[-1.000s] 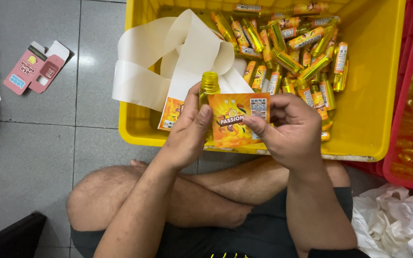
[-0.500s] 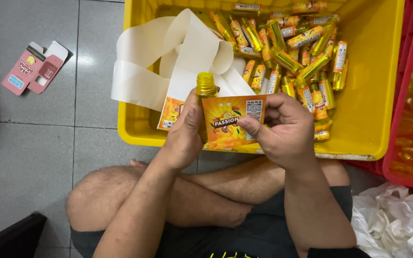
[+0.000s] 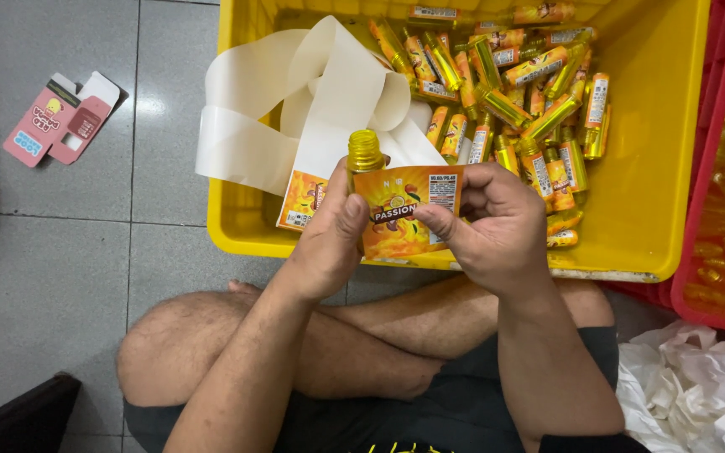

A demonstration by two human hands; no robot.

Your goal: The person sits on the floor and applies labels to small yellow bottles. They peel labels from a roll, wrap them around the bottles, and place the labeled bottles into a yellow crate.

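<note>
Head view: person sits cross-legged on the grey tiled floor (image 3: 60, 277), both hands raised over the near wall of a yellow crate (image 3: 665, 168). Left hand (image 3: 329, 243) has its fingers clamped on a small yellow bottle (image 3: 365, 153), held upright, ribbed neck sticking out above the thumb. Right hand (image 3: 497, 222) has its fingers pinched on an orange label (image 3: 403, 214), thumb pressing the label's face against the bottle body; label is partly on, its right edge under the fingertips. Inside the crate, far right half: a pile of labelled bottles (image 3: 530, 84) lying at mixed angles. Far left half: a loose white backing strip (image 3: 329, 92) in loops, one orange label at its end draped on the near wall. Red crate (image 3: 715, 210) touches the yellow crate's right side. Pink flattened carton (image 3: 65, 122) lies on the floor well to the left. Crumpled white plastic (image 3: 698, 386) near the person's right knee.
</note>
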